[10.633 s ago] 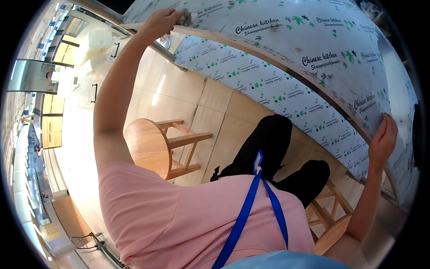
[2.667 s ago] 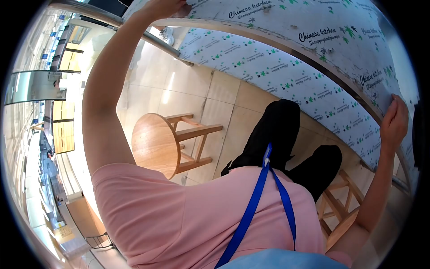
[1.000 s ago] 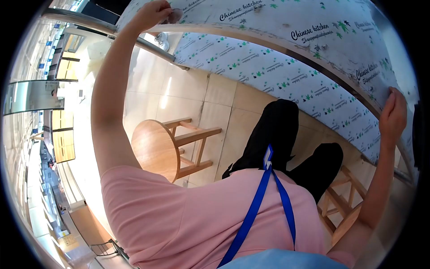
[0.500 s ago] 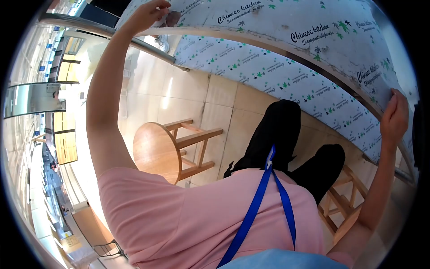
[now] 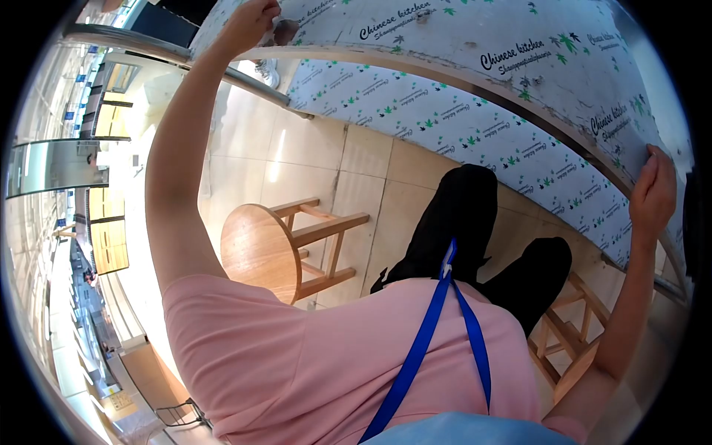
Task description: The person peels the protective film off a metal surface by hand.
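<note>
At the top left, my left hand point(image 5: 252, 24) is closed over the near edge of a table point(image 5: 460, 46), its fingers curled in. What it grips, if anything, is hidden. Beside it lies a small brownish patch point(image 5: 285, 31), perhaps a reflection. White film printed with green leaves and "Chinese kitchen" covers the tabletop; it looks worn and creased along the front. On the far right my right hand point(image 5: 654, 194) rests at the table's edge with its fingers stretched out, seemingly holding nothing.
Below the tabletop runs a lower shelf point(image 5: 445, 119) in the same printed film. A metal rail point(image 5: 256, 83) extends at the left. One round wooden stool point(image 5: 259, 248) stands on the tiled floor, another stool point(image 5: 567, 334) at the lower right. My knees point(image 5: 463, 204) are close to the shelf.
My left hand has shifted slightly and its fingers have curled in more. My right hand stays in the same place.
</note>
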